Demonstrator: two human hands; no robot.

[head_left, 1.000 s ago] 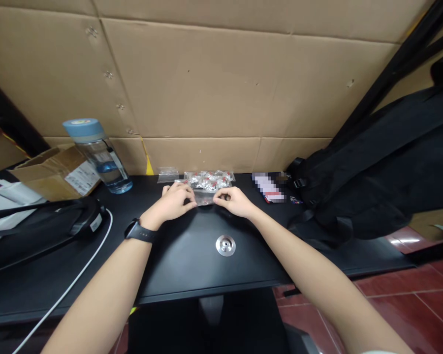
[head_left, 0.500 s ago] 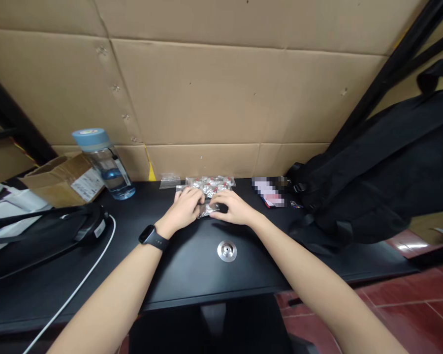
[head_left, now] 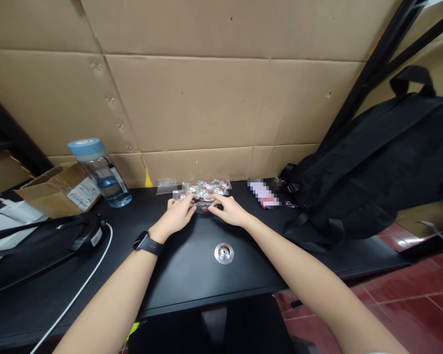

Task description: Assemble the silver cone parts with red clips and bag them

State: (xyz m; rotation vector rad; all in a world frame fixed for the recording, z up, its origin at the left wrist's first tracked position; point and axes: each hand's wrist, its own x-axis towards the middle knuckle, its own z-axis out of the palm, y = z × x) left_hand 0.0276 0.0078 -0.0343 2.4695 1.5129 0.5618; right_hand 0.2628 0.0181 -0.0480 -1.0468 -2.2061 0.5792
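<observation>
A small clear plastic bag [head_left: 203, 207] lies between my two hands at the back middle of the black table. My left hand [head_left: 179, 213], with a black watch on its wrist, has its fingers bent on the bag's left side. From the right, the thumb and fingers of my right hand [head_left: 229, 210] pinch the other side; a bit of red shows by the thumb. The bag's contents are hard to make out. Just behind the fingers is a group of several clear bags [head_left: 207, 188] with silvery contents and red marks. A round metal disc [head_left: 224, 253] lies nearer me.
Flat clear bags [head_left: 167, 186] lie left of the filled ones. Farther left stand a water bottle [head_left: 109, 184], an open cardboard box [head_left: 55, 189] and a black case [head_left: 70, 241] beside a white cable [head_left: 84, 280]. A black backpack [head_left: 372, 162] takes up the right side. Cardboard [head_left: 192, 103] walls the back.
The view has shifted slightly. The bag between my hands lies lower and flatter, and red now shows near my right thumb. Both hands stay on it.
</observation>
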